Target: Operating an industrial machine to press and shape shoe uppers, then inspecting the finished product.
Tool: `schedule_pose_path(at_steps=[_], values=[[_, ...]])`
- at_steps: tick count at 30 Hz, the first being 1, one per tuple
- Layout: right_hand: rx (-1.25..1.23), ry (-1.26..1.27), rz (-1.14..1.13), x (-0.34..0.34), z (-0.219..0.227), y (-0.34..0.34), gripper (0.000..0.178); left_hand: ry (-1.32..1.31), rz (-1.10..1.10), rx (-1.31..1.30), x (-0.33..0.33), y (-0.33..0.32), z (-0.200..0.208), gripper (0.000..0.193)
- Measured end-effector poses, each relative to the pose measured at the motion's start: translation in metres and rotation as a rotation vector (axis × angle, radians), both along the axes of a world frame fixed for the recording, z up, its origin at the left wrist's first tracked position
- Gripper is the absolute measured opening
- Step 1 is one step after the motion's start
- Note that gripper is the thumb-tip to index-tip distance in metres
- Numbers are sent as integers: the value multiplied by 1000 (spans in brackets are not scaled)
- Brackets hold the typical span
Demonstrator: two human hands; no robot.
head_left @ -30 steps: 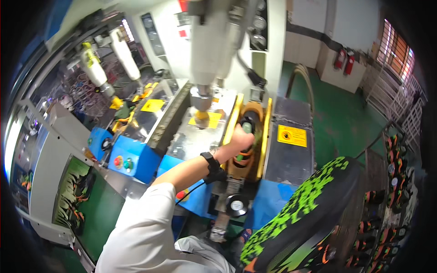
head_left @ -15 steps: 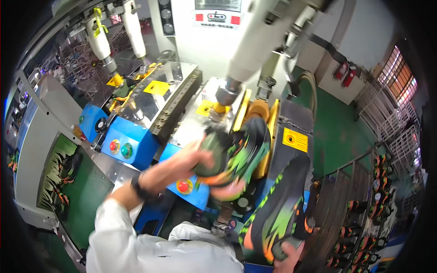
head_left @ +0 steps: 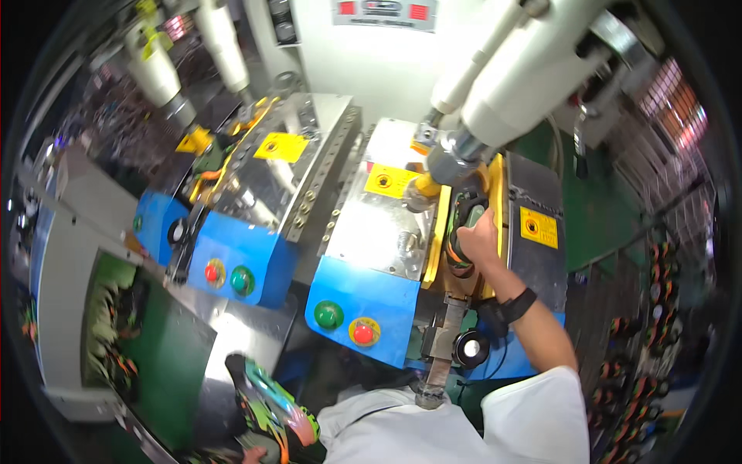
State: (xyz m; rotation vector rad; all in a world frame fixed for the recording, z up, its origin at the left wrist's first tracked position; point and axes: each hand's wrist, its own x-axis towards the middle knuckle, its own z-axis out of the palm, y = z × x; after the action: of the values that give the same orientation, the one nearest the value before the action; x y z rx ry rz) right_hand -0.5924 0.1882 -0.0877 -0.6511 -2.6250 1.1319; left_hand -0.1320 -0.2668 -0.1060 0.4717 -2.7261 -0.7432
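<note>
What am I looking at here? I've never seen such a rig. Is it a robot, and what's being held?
Not a robot: a person works with bare hands, and the picture comes from a wide camera on their head, looking down, so straight edges bend. The right hand is on a dark shoe lying between yellow plates of a machine; whether it grips is hard to tell. The left hand, barely showing at the lower edge, holds a colourful shoe. White cylinders slant over the machine. Its blue panel carries green and red buttons.

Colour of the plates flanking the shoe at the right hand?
Yellow plates; best in the head view.
</note>
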Motion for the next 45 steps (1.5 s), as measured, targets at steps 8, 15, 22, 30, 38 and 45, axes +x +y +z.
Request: schedule_pose_path(at_steps=[8, 15, 22, 30, 38, 45], values=[[-1, -40, 16, -8, 29, 12, 54, -341, 122, 483, -16, -23, 15, 35], [433, 253, 194, 44, 48, 9, 65, -35, 444, 1795, -139, -12, -11, 50], [403, 165, 1465, 135, 60, -32, 36, -127, 439, 1862, -159, -19, -9, 55], [168, -402, 266, 133, 28, -49, 25, -196, 456, 1854, -161, -35, -20, 53], [298, 272, 398, 160, 60, -120, 45, -288, 259, 1888, -182, -45, -18, 59], [602, 257, 698, 93, -5, -267, 61, -363, 210, 1854, -182, -59, -28, 57]])
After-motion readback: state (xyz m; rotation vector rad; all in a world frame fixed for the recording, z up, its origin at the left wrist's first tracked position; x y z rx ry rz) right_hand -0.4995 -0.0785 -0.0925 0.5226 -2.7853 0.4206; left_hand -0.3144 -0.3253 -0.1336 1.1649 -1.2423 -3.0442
